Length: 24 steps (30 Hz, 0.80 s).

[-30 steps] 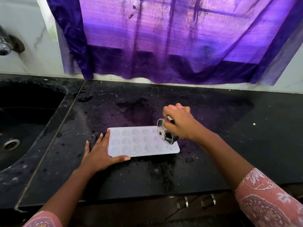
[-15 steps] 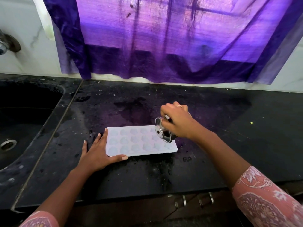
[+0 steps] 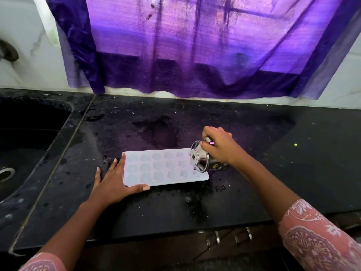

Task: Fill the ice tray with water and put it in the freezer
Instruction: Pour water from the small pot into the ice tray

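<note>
A white ice tray with several round cells lies flat on the black counter. My left hand lies flat against the tray's left end, fingers straight, thumb along its front edge. My right hand grips a small steel cup, tipped on its side with its mouth facing left over the tray's right end. Whether water runs from the cup I cannot tell.
A dark sink with a drain sits to the left, with a tap fitting on the wall above. A purple curtain hangs behind the counter. Drawer handles show below the front edge. The counter is wet and speckled.
My right hand and the tipped cup have stayed over the tray's right end, with only a slight shift. My left hand has kept its place at the tray's left end.
</note>
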Each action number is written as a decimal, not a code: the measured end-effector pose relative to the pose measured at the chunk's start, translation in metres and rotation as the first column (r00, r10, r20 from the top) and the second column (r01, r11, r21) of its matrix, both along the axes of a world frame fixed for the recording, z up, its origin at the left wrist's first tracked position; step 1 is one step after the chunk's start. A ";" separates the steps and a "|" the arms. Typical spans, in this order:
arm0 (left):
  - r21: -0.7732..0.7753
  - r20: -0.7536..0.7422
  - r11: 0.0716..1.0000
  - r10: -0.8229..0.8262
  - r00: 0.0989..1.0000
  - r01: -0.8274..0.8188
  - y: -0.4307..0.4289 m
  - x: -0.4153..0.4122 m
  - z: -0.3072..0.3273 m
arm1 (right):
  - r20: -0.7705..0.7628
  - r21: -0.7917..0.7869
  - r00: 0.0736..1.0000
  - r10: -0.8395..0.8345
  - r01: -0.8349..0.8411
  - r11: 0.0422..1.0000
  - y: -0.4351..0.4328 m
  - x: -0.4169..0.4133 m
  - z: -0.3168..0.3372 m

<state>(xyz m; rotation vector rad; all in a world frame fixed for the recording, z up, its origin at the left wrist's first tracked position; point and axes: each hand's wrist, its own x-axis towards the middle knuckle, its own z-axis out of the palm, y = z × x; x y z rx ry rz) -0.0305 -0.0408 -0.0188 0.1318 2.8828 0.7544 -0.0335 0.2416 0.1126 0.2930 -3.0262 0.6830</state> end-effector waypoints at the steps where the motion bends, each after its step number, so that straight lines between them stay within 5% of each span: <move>1: -0.001 -0.001 1.000 0.000 1.000 0.000 0.000 0.000 0.000 | 0.001 0.021 1.000 0.002 -0.002 1.000 0.001 0.000 0.000; 24: 0.005 -0.006 1.000 -0.003 1.000 0.003 -0.001 -0.001 -0.003 | -0.009 0.279 0.994 0.110 -0.103 0.955 -0.011 0.009 0.016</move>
